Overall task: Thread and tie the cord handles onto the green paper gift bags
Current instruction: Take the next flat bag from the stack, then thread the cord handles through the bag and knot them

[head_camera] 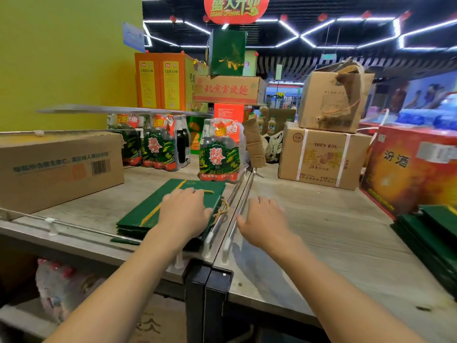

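Left hand: your left hand (184,214) lies palm down on the top bag, fingers nearly straight and spread; it presses flat and curls around nothing.
Right hand: your right hand (263,220) is palm down over the right shelf top (321,224), fingers loose and slightly apart, holding nothing. Whether it touches the wood cannot be told.
Green bags: a flat stack of green paper gift bags (148,211) sits on the left shelf top, just left of the metal rails (238,201) that divide the two surfaces.
Cord: a gold twisted cord handle (223,207) loops at the right edge of the top bag, beside your left hand and apart from your fingers; a short piece shows near your fingertips.
Second stack: more flat green bags (435,233) lie at the far right edge.
Behind the stack: a shrink-wrapped bottle pack (220,152) stands just beyond the bags.
Left side: a long cardboard box (59,167) rests on the left shelf.
Right side: a "SHEN ROU" carton (324,157) and a red box (415,169) stand at the back.
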`<state>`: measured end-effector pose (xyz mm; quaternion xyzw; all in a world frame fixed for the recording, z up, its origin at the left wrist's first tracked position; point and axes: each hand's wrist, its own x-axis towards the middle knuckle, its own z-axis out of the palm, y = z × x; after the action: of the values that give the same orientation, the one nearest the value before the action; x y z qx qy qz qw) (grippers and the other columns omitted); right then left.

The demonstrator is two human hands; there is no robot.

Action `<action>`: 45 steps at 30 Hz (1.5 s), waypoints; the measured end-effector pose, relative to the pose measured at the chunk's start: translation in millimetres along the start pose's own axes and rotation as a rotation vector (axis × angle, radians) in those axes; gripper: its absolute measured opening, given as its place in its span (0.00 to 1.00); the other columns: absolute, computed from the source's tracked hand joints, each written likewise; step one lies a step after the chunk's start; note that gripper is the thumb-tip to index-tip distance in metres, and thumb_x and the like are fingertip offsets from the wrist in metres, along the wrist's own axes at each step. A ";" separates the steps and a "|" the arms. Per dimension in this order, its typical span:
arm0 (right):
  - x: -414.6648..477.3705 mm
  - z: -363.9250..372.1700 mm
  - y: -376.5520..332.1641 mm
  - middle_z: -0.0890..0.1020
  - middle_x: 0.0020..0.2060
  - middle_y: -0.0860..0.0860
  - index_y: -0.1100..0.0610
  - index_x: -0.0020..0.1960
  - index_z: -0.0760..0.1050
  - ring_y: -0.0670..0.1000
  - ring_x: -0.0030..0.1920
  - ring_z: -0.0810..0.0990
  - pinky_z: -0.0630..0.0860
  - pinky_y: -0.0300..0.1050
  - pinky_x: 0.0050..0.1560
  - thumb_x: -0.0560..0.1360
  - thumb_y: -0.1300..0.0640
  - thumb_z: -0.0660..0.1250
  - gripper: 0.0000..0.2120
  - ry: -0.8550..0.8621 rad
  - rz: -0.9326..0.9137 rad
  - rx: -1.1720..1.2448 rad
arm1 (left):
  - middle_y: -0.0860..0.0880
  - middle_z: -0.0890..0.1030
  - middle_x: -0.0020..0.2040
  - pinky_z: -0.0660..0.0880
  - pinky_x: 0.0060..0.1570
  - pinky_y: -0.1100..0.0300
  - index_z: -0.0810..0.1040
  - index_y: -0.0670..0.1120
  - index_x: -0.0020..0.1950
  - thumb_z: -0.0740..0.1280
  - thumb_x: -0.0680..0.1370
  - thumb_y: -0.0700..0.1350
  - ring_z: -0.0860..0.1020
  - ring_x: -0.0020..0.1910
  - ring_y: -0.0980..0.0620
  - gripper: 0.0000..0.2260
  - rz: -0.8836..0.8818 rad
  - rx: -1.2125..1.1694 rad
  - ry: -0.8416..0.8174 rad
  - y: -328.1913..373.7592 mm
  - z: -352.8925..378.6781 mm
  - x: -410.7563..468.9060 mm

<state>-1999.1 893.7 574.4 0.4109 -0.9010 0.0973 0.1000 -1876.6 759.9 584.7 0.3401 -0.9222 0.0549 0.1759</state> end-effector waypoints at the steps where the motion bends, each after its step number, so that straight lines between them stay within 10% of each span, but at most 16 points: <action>1: -3.2 -4.3 13.0 0.76 0.65 0.57 0.58 0.69 0.71 0.59 0.66 0.72 0.70 0.56 0.65 0.82 0.42 0.58 0.23 -0.003 0.013 -0.018 | 0.48 0.78 0.64 0.71 0.60 0.48 0.73 0.49 0.68 0.60 0.81 0.60 0.74 0.64 0.44 0.21 0.027 0.003 0.001 15.1 -2.4 -1.1; 36: -199.7 -128.2 417.1 0.73 0.69 0.60 0.59 0.71 0.69 0.62 0.69 0.70 0.68 0.57 0.66 0.82 0.36 0.56 0.30 0.098 0.808 -0.280 | 0.40 0.77 0.65 0.73 0.61 0.48 0.71 0.43 0.71 0.55 0.82 0.66 0.74 0.64 0.39 0.30 0.578 -0.384 -0.252 494.1 -1.8 -40.9; 45: -204.9 -112.7 443.1 0.75 0.67 0.59 0.59 0.70 0.70 0.62 0.68 0.68 0.66 0.57 0.64 0.77 0.31 0.61 0.35 0.205 0.944 -0.231 | 0.47 0.80 0.56 0.80 0.54 0.46 0.74 0.47 0.58 0.69 0.48 0.75 0.81 0.54 0.45 0.46 0.321 -0.891 -0.453 511.2 47.1 -21.5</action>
<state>-2192.9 1355.6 588.2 -0.0675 -0.9791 0.0716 0.1780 -2205.5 1152.4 542.4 0.0901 -0.9114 -0.3915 0.0891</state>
